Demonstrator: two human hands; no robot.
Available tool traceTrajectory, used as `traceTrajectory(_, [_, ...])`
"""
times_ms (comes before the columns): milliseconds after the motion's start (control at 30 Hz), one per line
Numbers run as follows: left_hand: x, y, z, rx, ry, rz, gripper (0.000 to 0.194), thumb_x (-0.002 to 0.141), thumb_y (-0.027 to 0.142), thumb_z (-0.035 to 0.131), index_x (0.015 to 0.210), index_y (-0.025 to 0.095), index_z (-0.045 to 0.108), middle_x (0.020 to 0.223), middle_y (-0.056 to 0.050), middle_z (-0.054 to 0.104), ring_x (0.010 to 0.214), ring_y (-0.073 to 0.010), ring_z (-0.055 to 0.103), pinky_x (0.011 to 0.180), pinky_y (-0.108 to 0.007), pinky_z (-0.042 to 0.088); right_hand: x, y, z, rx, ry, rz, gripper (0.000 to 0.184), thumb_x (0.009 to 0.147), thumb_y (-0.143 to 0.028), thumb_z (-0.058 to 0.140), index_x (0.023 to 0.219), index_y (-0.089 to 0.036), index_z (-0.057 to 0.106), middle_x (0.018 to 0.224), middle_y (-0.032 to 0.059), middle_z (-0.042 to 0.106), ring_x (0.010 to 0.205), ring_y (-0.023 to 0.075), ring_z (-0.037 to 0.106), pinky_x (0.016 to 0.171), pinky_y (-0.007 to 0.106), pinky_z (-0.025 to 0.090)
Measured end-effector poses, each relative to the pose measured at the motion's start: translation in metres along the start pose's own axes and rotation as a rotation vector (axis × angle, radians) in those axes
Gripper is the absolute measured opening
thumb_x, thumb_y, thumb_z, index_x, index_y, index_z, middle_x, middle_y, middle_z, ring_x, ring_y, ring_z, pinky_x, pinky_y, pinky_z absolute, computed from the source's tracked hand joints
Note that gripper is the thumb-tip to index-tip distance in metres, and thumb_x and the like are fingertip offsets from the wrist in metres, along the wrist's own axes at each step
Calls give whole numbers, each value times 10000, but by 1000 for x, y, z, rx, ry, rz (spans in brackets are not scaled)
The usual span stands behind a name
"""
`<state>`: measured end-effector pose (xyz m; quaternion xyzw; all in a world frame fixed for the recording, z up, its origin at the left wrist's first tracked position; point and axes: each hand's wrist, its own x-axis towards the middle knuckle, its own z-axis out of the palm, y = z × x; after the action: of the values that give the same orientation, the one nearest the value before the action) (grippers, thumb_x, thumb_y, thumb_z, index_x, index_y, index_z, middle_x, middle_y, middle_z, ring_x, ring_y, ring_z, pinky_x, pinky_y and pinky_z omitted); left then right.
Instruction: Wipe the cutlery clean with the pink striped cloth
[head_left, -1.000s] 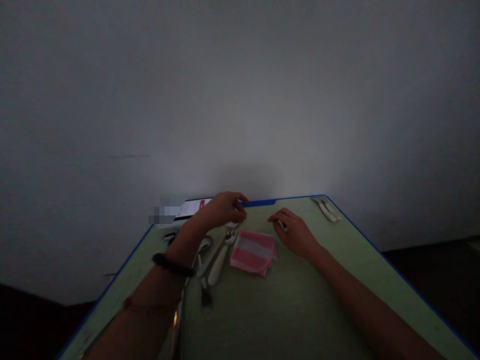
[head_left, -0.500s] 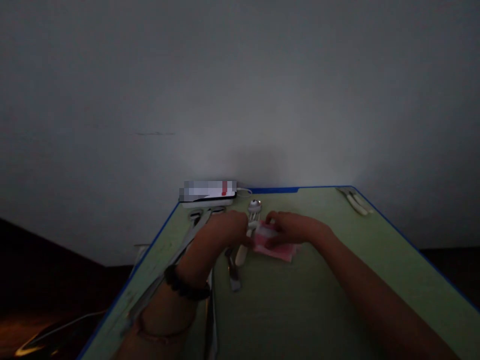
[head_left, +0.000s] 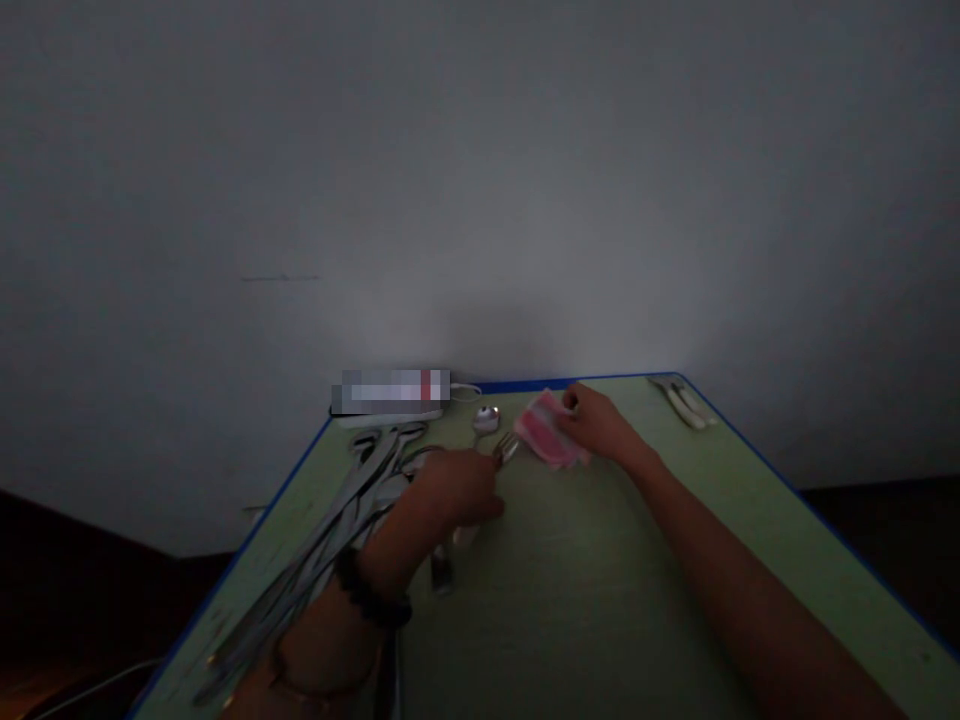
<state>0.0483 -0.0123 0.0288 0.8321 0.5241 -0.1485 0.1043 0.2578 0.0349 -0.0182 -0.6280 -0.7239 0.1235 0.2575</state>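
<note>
My left hand is closed around a fork, whose metal tines stick out past the fingers to the upper right. The fingers cover most of the fork. Just beyond, a spoon rests on the table with its bowl toward the wall. A pale handle end shows below the palm; which piece it belongs to I cannot tell. My right hand pinches a pink and white cloth by its right side, apart from the fork.
Several metal spoons and other cutlery lie heaped along the table's left side, partly under my left forearm. A phone-like device with a white cable stands at the back left. Pale-handled cutlery lies at the far right corner, near the wall.
The cloth has been lifted off the cutlery and moved right with my right hand. My left hand has closed on the fork, and the tines have shifted right, away from the spoon.
</note>
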Motion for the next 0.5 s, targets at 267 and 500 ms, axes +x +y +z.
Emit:
traceTrajectory(267, [18, 6, 3, -255, -139, 124, 420, 818, 387, 319, 775, 115, 636, 705, -122, 682, 656, -221, 641, 641, -325, 482, -1, 15, 38, 684, 247, 44, 384, 708, -321, 507, 1051, -156, 554, 1003, 69, 621, 875, 186, 565, 807, 323, 429])
traceTrajectory(500, [35, -1, 21, -306, -75, 107, 424, 865, 395, 253, 926, 127, 576, 734, -93, 683, 643, -183, 642, 602, -269, 456, -4, 21, 38, 904, 320, 262, 394, 734, -359, 454, 1085, -186, 495, 867, 24, 610, 728, 166, 546, 660, 285, 453])
